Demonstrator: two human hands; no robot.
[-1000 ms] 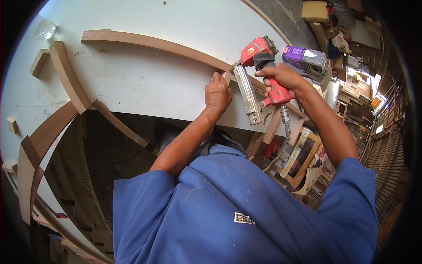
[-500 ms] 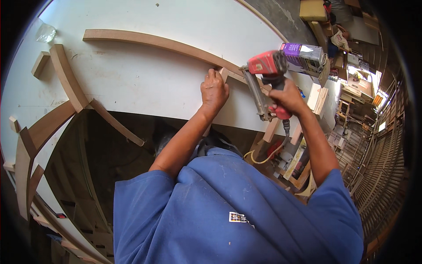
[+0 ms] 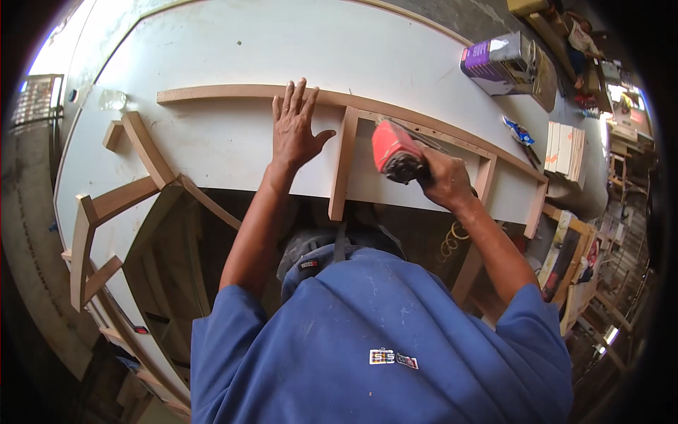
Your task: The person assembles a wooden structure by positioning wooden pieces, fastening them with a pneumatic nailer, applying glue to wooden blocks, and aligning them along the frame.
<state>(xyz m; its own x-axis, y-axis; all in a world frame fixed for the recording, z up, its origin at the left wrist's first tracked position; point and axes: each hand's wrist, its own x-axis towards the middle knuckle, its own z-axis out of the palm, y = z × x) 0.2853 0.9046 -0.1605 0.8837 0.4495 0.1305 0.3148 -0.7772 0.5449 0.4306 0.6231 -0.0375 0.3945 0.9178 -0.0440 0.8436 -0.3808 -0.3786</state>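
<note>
A long curved wooden rail (image 3: 219, 92) lies across the white worktop (image 3: 282, 35). Short wooden crosspieces, one of them a crosspiece (image 3: 344, 162) near the middle, run from it toward me. My left hand (image 3: 293, 131) is open, fingers spread, and its fingers reach over the rail to the left of that crosspiece. In my right hand (image 3: 446, 175) is a red nail gun (image 3: 397, 150), gripped by its handle. The gun's long body lies just right of the crosspiece, over or close to the inner strip (image 3: 424, 133); whether its nose touches wood is hidden.
On the left stands another curved wooden frame (image 3: 148, 150), near a clear plastic item (image 3: 113, 99). A purple and silver can (image 3: 498, 63), a blue packet (image 3: 518, 131) and stacked pale boards (image 3: 565, 152) are at the right. A coiled hose (image 3: 452, 244) hangs below. Far off is another person (image 3: 583, 44).
My left hand has let go near the crosspiece, moved left and spread its fingers. The nail gun has swung left and turned, coming down nearer the crosspiece. The whole view has shifted.
</note>
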